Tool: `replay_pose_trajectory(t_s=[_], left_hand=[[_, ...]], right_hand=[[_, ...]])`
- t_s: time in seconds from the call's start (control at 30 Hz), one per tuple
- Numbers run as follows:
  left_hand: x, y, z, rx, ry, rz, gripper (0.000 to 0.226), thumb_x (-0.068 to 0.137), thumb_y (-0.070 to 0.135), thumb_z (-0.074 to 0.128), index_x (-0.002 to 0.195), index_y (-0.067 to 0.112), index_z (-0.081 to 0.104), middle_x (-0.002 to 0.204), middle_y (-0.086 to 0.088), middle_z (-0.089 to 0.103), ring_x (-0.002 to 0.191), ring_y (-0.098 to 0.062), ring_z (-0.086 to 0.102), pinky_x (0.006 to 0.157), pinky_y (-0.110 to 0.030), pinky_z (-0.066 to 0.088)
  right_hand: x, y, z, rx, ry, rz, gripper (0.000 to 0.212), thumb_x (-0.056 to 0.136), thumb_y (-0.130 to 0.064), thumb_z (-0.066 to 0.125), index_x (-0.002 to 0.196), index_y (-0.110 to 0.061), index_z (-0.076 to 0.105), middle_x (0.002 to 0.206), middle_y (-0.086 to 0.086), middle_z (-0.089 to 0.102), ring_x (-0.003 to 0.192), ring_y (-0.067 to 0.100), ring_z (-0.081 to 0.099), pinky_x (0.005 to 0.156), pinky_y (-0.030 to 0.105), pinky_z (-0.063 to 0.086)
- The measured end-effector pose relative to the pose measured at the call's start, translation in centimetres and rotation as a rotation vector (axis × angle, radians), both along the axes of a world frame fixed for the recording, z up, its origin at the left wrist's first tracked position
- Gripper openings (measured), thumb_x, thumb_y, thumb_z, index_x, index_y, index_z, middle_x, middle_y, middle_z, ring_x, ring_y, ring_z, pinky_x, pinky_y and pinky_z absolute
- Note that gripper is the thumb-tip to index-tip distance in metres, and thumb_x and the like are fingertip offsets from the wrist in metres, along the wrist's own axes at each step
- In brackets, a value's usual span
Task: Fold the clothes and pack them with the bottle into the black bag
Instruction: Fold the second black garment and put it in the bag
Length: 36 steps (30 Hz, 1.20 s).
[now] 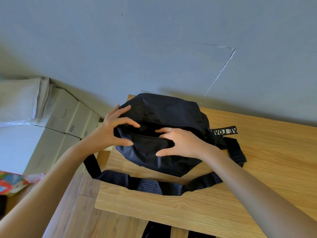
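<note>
The black bag lies bulging on the wooden table, near its far left corner by the wall. A zip line runs across its top, partly gaping between my hands. My left hand grips the bag's left end, fingers curled over the top and thumb under the zip. My right hand holds the near side of the bag by the zip, with a ring on one finger. The wide black strap loops over the table in front of the bag. No clothes or bottle show outside the bag.
A strap tag with white letters lies right of the bag. Cardboard boxes are stacked left of the table against the grey wall. A colourful object sits at far left. Dark fabric shows at the table's near edge.
</note>
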<state>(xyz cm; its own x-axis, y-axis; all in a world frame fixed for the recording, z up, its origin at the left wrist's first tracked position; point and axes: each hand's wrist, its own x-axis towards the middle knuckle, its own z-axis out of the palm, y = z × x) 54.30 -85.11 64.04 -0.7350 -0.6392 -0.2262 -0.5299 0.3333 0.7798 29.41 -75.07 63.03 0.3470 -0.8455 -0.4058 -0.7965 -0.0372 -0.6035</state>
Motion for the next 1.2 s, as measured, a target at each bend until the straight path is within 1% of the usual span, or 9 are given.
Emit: replay_pose_trajectory(t_s=[0.1,0.27,0.43,0.53,0.63,0.73,0.83,0.97,1.2], left_hand=[[-0.9,0.2,0.8,-0.179,0.040,-0.057,0.061,0.060,0.072,0.064,0.116,0.047,0.056,0.152,0.028,0.017,0.144,-0.003,-0.006,0.114,-0.054,-0.004],[-3.5,1.7,0.3,-0.266,-0.046,-0.243,0.059,0.064,0.079,0.055,0.110,0.043,0.060,0.146,0.024,0.033,0.143,0.002,0.005,0.111,-0.053,-0.017],[-4.3,3.5,-1.7,-0.201,-0.146,-0.251,0.106,0.050,0.097,0.034,0.128,0.028,0.053,0.135,0.029,0.028,0.131,0.025,0.001,0.109,-0.035,-0.029],[-4.2,3.7,-2.2,-0.229,-0.145,-0.256,0.107,0.052,0.097,0.032,0.128,0.024,0.054,0.138,0.025,0.027,0.128,0.027,-0.004,0.106,-0.028,-0.032],[-4.0,3.6,-2.6,-0.311,-0.167,-0.278,0.092,0.059,0.093,0.033,0.111,0.022,0.060,0.145,0.013,0.037,0.137,0.014,-0.004,0.109,-0.031,-0.029],[-3.6,3.9,-2.7,-0.410,-0.168,-0.297,0.082,0.066,0.088,0.036,0.111,0.023,0.060,0.148,0.007,0.037,0.143,0.000,-0.004,0.111,-0.038,-0.026],[-3.8,4.5,-1.6,-0.381,-0.091,-0.211,0.066,0.072,0.082,0.043,0.117,0.035,0.057,0.146,0.015,0.039,0.143,0.000,0.011,0.116,-0.053,-0.005],[-5.9,5.6,0.2,-0.340,-0.023,-0.171,0.062,0.077,0.070,0.051,0.132,0.043,0.043,0.147,0.020,0.033,0.142,-0.001,0.017,0.116,-0.046,0.009],[-13.8,7.9,1.2,-0.393,-0.050,-0.224,0.060,0.087,0.053,0.048,0.142,0.031,0.037,0.150,0.004,0.033,0.144,-0.014,0.018,0.115,-0.041,0.024]], right_hand=[[-0.7,1.5,0.8,-0.034,0.012,-0.049,0.057,0.083,-0.056,0.059,0.129,-0.023,0.058,0.142,-0.009,0.046,0.129,0.008,0.040,0.101,0.032,0.039],[-2.6,4.2,1.6,-0.028,0.068,-0.206,0.059,0.084,-0.055,0.058,0.135,-0.025,0.051,0.139,-0.007,0.050,0.129,0.009,0.041,0.102,0.029,0.037],[-2.9,5.8,1.1,-0.020,0.100,-0.262,0.054,0.086,-0.061,0.051,0.128,-0.028,0.058,0.130,-0.009,0.057,0.123,0.008,0.048,0.096,0.030,0.044],[-2.8,6.1,0.9,-0.034,0.089,-0.271,0.058,0.087,-0.061,0.049,0.133,-0.026,0.054,0.139,-0.008,0.051,0.129,0.008,0.042,0.101,0.028,0.039],[-2.8,6.2,1.2,-0.077,0.127,-0.239,0.059,0.089,-0.059,0.047,0.134,-0.021,0.051,0.138,-0.005,0.051,0.129,0.011,0.042,0.101,0.031,0.039],[-3.0,6.9,1.5,-0.171,0.128,-0.220,0.054,0.093,-0.052,0.046,0.139,-0.023,0.043,0.147,-0.008,0.040,0.136,0.008,0.032,0.107,0.026,0.031],[-3.4,8.0,1.7,-0.265,0.082,-0.280,0.047,0.095,-0.043,0.048,0.140,-0.028,0.041,0.147,-0.011,0.039,0.133,0.004,0.036,0.101,0.018,0.031],[-4.6,9.5,1.8,-0.416,0.068,-0.367,0.041,0.093,-0.037,0.053,0.132,-0.024,0.052,0.138,-0.006,0.048,0.124,0.010,0.047,0.097,0.021,0.034],[-10.1,12.1,1.1,-0.382,0.217,-0.409,0.056,0.092,-0.043,0.053,0.144,-0.029,0.036,0.153,-0.005,0.026,0.143,0.016,0.018,0.110,0.027,0.012]])
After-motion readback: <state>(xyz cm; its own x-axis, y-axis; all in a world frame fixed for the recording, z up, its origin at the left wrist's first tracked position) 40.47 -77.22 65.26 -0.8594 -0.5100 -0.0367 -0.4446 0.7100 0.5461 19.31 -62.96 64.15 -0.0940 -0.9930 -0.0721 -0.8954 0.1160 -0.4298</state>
